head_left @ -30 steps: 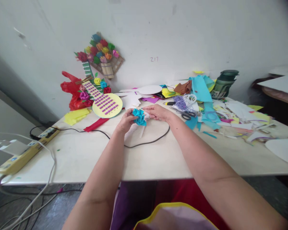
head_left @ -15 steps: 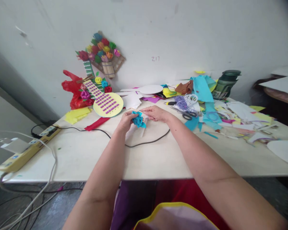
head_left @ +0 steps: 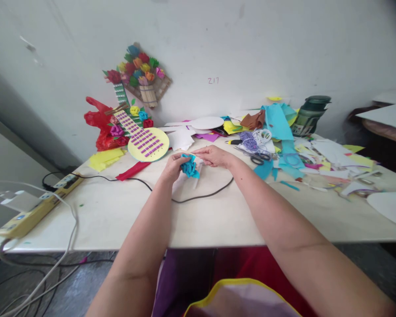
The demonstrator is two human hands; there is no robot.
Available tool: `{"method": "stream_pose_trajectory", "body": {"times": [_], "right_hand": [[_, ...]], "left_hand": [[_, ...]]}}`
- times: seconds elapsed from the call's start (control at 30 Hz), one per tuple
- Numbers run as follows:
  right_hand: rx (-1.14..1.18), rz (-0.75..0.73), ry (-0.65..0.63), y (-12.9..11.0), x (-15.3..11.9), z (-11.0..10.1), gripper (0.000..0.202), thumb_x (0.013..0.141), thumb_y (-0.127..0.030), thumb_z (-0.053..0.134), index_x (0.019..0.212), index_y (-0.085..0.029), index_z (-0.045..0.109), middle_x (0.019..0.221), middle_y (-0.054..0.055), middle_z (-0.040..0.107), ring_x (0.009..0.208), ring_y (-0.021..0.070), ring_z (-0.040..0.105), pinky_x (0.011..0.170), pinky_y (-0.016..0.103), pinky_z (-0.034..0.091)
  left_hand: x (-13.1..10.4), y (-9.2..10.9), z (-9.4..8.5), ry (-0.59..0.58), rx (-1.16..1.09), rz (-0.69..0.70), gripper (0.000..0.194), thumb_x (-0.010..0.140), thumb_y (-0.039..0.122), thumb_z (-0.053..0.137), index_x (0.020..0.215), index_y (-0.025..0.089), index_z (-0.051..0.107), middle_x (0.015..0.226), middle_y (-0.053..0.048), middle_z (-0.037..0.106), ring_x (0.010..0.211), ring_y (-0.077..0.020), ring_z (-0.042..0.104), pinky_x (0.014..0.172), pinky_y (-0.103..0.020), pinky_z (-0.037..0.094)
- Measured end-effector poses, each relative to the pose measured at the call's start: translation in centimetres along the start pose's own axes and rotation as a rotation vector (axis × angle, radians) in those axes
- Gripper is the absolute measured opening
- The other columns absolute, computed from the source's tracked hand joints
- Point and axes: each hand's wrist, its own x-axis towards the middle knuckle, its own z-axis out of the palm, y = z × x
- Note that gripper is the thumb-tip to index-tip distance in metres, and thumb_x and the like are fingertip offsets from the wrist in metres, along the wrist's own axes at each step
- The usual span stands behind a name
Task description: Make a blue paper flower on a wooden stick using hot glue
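A bright blue crepe-paper flower (head_left: 189, 167) with crumpled petals is held just above the table, in front of me. My left hand (head_left: 174, 167) pinches it from the left, thumb and fingers closed on its edge. From the other side, my right hand (head_left: 214, 157) reaches in with bent fingers, the fingertips pressed at the flower's upper right edge. A whitish, partly see-through piece (head_left: 198, 171) shows below the right fingers; its kind is unclear. The flower's underside is hidden.
A black cord (head_left: 201, 196) runs from the yellow power strip (head_left: 42, 207) past the hands. A yellow paper guitar (head_left: 156, 138) and red paper strip (head_left: 133, 170) lie left. Scissors (head_left: 260, 158), yarn (head_left: 250, 141), paper scraps (head_left: 330, 158) and a green bottle (head_left: 310, 116) are right.
The blue flower has turned slightly between the fingers, so more of its petals face me. Both hands stay in nearly the same place.
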Motion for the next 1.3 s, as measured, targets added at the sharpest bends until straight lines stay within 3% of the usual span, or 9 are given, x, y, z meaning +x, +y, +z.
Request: {"method": "stream_pose_trajectory", "body": {"times": [0.27,0.43,0.57,0.7,0.83,1.07,1.3], "right_hand": [[-0.1,-0.106,0.02,0.8,0.8,0.1,0.035,0.084,-0.024,0.058,0.116,-0.012,0.069,0.046,-0.009,0.033,0.042,0.0029,0.028,0.041,0.015,0.022],[-0.294,-0.234,0.049,2.0,1.9,-0.1,0.035,0.084,-0.027,0.058,0.115,-0.016,0.07,0.059,-0.004,0.06,0.048,0.0047,0.041,0.051,0.018,0.04],[-0.449,-0.354,0.091,2.4,2.4,-0.2,0.033,0.085,-0.024,0.056,0.114,-0.021,0.071,0.096,0.002,0.076,0.08,0.0129,0.065,0.078,0.026,0.052],[-0.527,-0.402,0.109,2.2,2.3,-0.1,0.032,0.087,-0.022,0.055,0.114,-0.026,0.07,0.117,0.001,0.07,0.11,0.0171,0.064,0.098,0.031,0.047],[-0.608,-0.412,0.132,2.1,2.3,0.0,0.034,0.087,-0.019,0.054,0.116,-0.03,0.069,0.118,-0.001,0.069,0.111,0.0171,0.065,0.098,0.031,0.048],[-0.785,-0.38,0.176,1.8,1.9,0.2,0.037,0.088,-0.019,0.054,0.121,-0.033,0.066,0.112,-0.003,0.071,0.095,0.016,0.07,0.086,0.026,0.052],[-0.835,-0.34,0.191,1.4,1.5,0.4,0.037,0.089,-0.022,0.054,0.122,-0.036,0.064,0.117,-0.005,0.069,0.105,0.0162,0.067,0.089,0.025,0.051]], "left_hand": [[-0.1,0.1,0.2,0.008,-0.062,-0.017,0.024,0.053,0.028,0.074,0.066,0.01,0.066,0.055,-0.006,0.066,0.05,-0.019,0.064,0.051,-0.028,0.051],[-0.2,0.3,0.5,0.012,-0.116,-0.036,0.024,0.051,0.026,0.072,0.066,0.009,0.066,0.055,-0.008,0.067,0.052,-0.0221,0.066,0.055,-0.032,0.054],[-0.3,0.4,0.5,0.022,-0.135,-0.035,0.021,0.052,0.025,0.07,0.065,0.01,0.064,0.053,-0.006,0.065,0.049,-0.0215,0.064,0.053,-0.032,0.054],[-0.2,0.3,0.4,0.029,-0.159,-0.029,0.021,0.052,0.025,0.071,0.064,0.01,0.063,0.051,-0.006,0.064,0.047,-0.0202,0.063,0.052,-0.031,0.053],[-0.1,0.2,0.3,0.028,-0.18,-0.017,0.025,0.053,0.029,0.073,0.067,0.01,0.065,0.054,-0.006,0.066,0.049,-0.0213,0.065,0.052,-0.031,0.052],[-0.1,0.1,0.3,0.064,-0.167,-0.022,0.028,0.049,0.032,0.078,0.061,0.01,0.065,0.052,-0.007,0.065,0.048,-0.0215,0.064,0.051,-0.031,0.052],[-0.1,0.0,0.3,0.061,-0.149,-0.002,0.027,0.049,0.033,0.078,0.057,0.011,0.065,0.052,-0.007,0.065,0.048,-0.0204,0.063,0.05,-0.03,0.053]]}}
